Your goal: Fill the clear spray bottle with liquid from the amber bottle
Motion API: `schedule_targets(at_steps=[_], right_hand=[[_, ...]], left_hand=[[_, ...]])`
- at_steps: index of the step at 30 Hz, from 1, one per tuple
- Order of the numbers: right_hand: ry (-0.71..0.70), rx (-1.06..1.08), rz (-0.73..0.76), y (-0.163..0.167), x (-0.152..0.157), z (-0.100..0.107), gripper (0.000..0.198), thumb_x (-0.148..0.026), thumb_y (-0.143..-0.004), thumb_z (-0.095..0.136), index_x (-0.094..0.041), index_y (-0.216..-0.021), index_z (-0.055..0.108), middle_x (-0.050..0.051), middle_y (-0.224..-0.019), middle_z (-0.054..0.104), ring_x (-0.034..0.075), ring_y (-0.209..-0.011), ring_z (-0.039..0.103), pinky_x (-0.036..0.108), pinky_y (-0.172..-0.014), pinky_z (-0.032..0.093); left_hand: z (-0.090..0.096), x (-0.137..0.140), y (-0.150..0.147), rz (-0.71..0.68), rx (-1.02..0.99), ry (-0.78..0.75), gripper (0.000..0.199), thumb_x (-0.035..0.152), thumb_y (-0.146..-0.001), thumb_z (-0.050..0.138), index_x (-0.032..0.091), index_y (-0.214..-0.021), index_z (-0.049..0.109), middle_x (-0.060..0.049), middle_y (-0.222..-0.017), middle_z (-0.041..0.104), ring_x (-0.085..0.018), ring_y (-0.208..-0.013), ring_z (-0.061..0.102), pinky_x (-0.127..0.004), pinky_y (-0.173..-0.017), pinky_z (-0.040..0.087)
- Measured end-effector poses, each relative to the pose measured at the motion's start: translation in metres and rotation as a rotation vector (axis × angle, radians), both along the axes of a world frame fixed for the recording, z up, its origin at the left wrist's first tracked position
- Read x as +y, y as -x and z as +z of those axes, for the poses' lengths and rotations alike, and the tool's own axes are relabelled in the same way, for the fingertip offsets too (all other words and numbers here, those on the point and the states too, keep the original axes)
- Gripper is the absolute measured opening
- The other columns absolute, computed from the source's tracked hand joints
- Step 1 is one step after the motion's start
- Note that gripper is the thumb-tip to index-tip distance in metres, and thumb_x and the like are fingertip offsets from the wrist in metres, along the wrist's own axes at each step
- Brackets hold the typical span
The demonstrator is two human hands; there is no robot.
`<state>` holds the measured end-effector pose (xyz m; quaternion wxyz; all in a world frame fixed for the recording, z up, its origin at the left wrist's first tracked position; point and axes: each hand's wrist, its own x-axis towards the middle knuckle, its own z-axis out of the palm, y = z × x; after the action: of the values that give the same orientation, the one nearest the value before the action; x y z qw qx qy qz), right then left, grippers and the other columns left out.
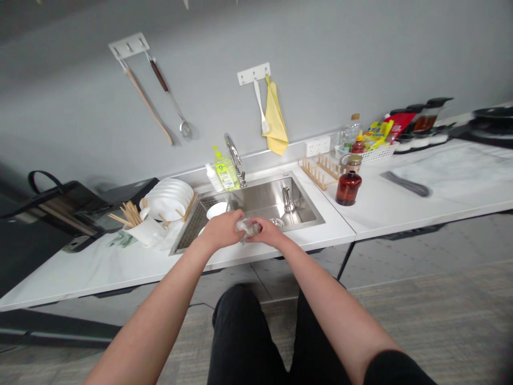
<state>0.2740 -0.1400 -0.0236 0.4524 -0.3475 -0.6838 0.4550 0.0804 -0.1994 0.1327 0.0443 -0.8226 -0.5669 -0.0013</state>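
Both hands meet over the front edge of the steel sink (pixel 320 218). My left hand (pixel 224 227) and my right hand (pixel 267 232) are closed around a small clear, whitish thing (pixel 248 228), one from each side. It looks like glass or thin plastic; blur and the fingers hide its exact kind. Behind my left hand, a white bowl (pixel 216 209) sits in the sink by the drain rack (pixel 192 227). The curved faucet (pixel 233 152) stands at the back rim, beyond the hands.
Left of the sink stand white plates (pixel 170 198) in a rack and a white holder (pixel 146 230) with chopsticks. Green dish soap (pixel 225 171) is by the faucet. To the right are a brown bottle (pixel 348 188), a wooden rack (pixel 320 171) and a white basket (pixel 377 154).
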Motion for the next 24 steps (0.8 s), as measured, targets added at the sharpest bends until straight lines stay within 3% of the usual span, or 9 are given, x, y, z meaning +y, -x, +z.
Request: schedule_targets(at_steps=[3,6,10,13,17,20,22,24], right_hand=[[-0.003,-0.017,-0.013,-0.001,0.0,0.001,0.075,-0.044,-0.059,0.113,-0.019,-0.124,0.086,0.0,-0.098,0.076,0.018,-0.081,0.058,0.033,-0.078,0.045],[-0.008,-0.045,-0.014,-0.002,-0.001,0.002,0.076,-0.043,-0.056,0.114,-0.019,-0.122,0.086,-0.001,-0.095,0.074,0.018,-0.081,0.057,0.033,-0.078,0.045],[0.024,-0.022,-0.001,-0.003,-0.002,0.004,0.078,-0.047,-0.058,0.113,-0.02,-0.125,0.084,-0.004,-0.087,0.068,0.016,-0.077,0.051,0.032,-0.074,0.042],[0.071,0.016,0.003,-0.004,-0.002,0.005,0.076,-0.05,-0.065,0.109,-0.021,-0.13,0.082,-0.006,-0.083,0.064,0.015,-0.073,0.048,0.031,-0.071,0.04],[0.087,0.027,0.029,-0.004,-0.001,0.006,0.073,-0.05,-0.075,0.101,-0.02,-0.137,0.08,-0.003,-0.085,0.067,0.016,-0.073,0.05,0.031,-0.07,0.04],[0.078,0.004,0.079,-0.005,-0.002,0.008,0.08,-0.055,-0.076,0.099,-0.019,-0.143,0.078,0.001,-0.096,0.075,0.016,-0.073,0.051,0.031,-0.069,0.041],[0.062,0.016,0.117,-0.005,-0.003,0.01,0.086,-0.062,-0.075,0.099,-0.02,-0.147,0.077,0.006,-0.111,0.08,0.016,-0.073,0.052,0.032,-0.07,0.043],[0.058,0.056,0.127,-0.006,-0.004,0.01,0.085,-0.072,-0.083,0.091,-0.022,-0.15,0.075,0.01,-0.127,0.082,0.016,-0.073,0.053,0.034,-0.073,0.046]], left_hand=[[-0.001,0.001,0.0,0.035,0.003,0.017,0.033,0.05,-0.11,0.067,0.022,-0.124,0.079,-0.016,-0.11,0.086,-0.036,-0.106,0.082,-0.041,-0.089,0.056],[0.0,0.004,0.0,-0.03,0.004,0.053,0.022,0.039,-0.108,0.069,0.021,-0.113,0.08,-0.017,-0.109,0.086,-0.035,-0.108,0.082,-0.041,-0.092,0.056],[-0.011,0.007,0.013,-0.086,-0.098,0.031,0.022,0.036,-0.108,0.071,0.022,-0.123,0.079,-0.014,-0.115,0.085,-0.034,-0.113,0.081,-0.043,-0.1,0.059],[-0.039,0.008,0.029,-0.115,-0.479,-0.034,0.048,0.039,-0.103,0.077,0.021,-0.147,0.07,-0.017,-0.141,0.08,-0.034,-0.132,0.077,-0.048,-0.115,0.059],[-0.092,0.008,0.039,-0.083,-0.969,0.129,0.088,0.043,-0.091,0.089,0.024,-0.169,0.052,-0.02,-0.164,0.067,-0.035,-0.144,0.072,-0.051,-0.116,0.062],[-0.119,0.002,0.036,-0.079,-1.102,0.195,0.097,0.045,-0.084,0.095,0.024,-0.168,0.051,-0.019,-0.157,0.072,-0.034,-0.134,0.077,-0.052,-0.112,0.064],[-0.127,-0.006,0.037,-0.055,-1.145,0.149,0.097,0.046,-0.082,0.096,0.023,-0.166,0.053,-0.018,-0.151,0.075,-0.033,-0.129,0.078,-0.05,-0.108,0.066],[-0.132,-0.019,0.048,0.009,-1.175,0.052,0.097,0.047,-0.081,0.098,0.024,-0.165,0.054,-0.017,-0.148,0.077,-0.034,-0.129,0.079,-0.049,-0.105,0.066]])
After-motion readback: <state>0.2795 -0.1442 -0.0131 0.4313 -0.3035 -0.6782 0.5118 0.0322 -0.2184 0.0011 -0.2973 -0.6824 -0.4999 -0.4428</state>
